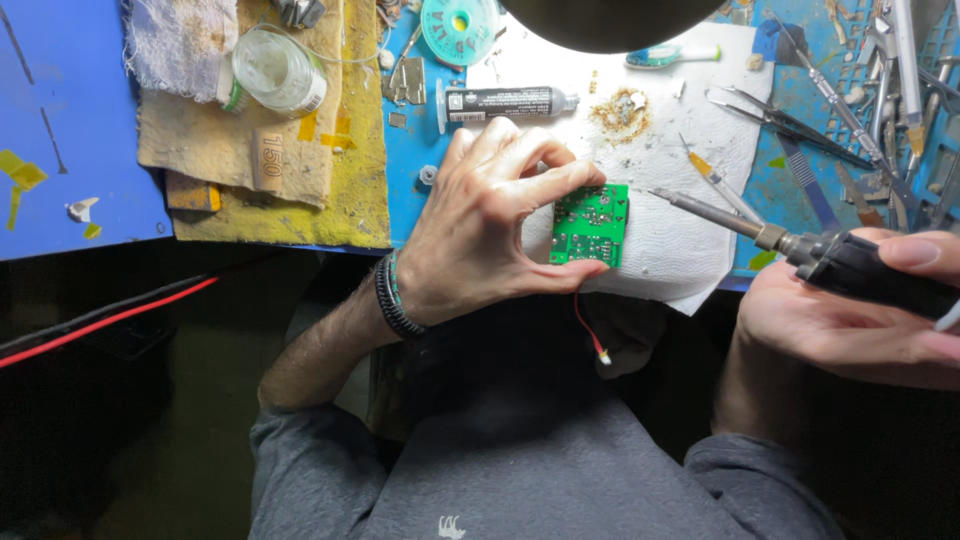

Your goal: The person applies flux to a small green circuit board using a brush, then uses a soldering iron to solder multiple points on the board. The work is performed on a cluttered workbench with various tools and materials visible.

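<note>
My left hand (pixel 490 225) grips a small green circuit board (pixel 590 225) by its edges, thumb below and fingers on top, solder side up, over a white paper towel (pixel 680 170). A thin red wire (pixel 588 330) hangs from the board's lower edge. My right hand (pixel 850 320) holds a soldering iron (pixel 800 245) by its black handle. The metal tip points left and stops just right of the board, not touching it. A black beaded bracelet sits on my left wrist.
A black syringe tube (pixel 505 102), a teal solder wick spool (pixel 458 25), a clear jar (pixel 278 68) on a stained yellow sponge pad (pixel 300 180), tweezers (pixel 790 120) and several hand tools (pixel 900 90) lie on the blue bench. Red and black cables (pixel 110 320) run at lower left.
</note>
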